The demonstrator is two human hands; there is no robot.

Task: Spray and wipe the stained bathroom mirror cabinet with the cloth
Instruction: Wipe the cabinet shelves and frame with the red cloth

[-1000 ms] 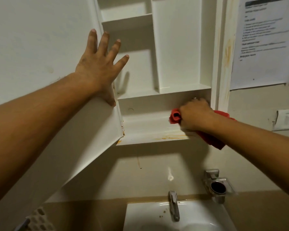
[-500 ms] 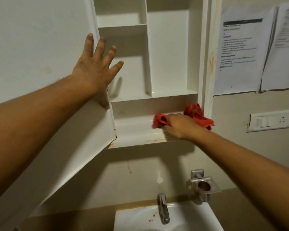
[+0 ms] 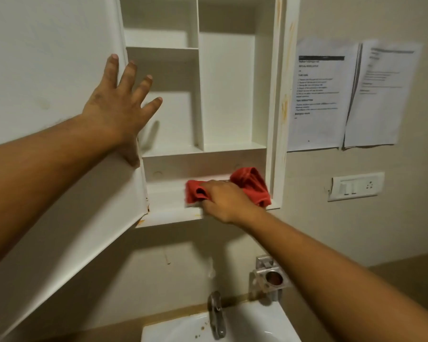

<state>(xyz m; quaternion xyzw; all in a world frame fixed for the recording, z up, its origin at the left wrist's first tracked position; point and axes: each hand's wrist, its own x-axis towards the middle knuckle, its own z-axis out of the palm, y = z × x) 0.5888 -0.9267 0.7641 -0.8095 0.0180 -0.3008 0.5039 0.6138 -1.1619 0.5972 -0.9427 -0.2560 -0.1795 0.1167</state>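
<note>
The white mirror cabinet (image 3: 273, 119) is mounted on the wall above a white basin (image 3: 252, 324), with its door (image 3: 47, 70) swung open to the left. The left hand (image 3: 114, 112) rests flat against the door's inner face, at the edge nearest the cabinet body. Its fingers (image 3: 129, 74) are straight and spread apart, gripping nothing, and the fingertips overlap the cabinet opening. The right hand (image 3: 223, 203) is in the lowest compartment, on the bottom shelf (image 3: 168, 193). Its fingers are curled round a bunched red cloth (image 3: 252, 186) and press it against the shelf surface. The cloth lies in the right half of that compartment, one fold showing left of the knuckles and the rest heaped toward the right side wall. Orange-brown staining (image 3: 285, 107) runs down the cabinet's right frame, and a smaller orange mark (image 3: 141, 222) sits at the lower left corner by the door. On the wall right of the cabinet hang two printed sheets (image 3: 316, 95), with a switch plate (image 3: 356, 186) below them. A metal holder (image 3: 269, 277) is fixed to the wall above the basin, beside the tap (image 3: 216, 314). Brown specks dot the basin near the tap.
</note>
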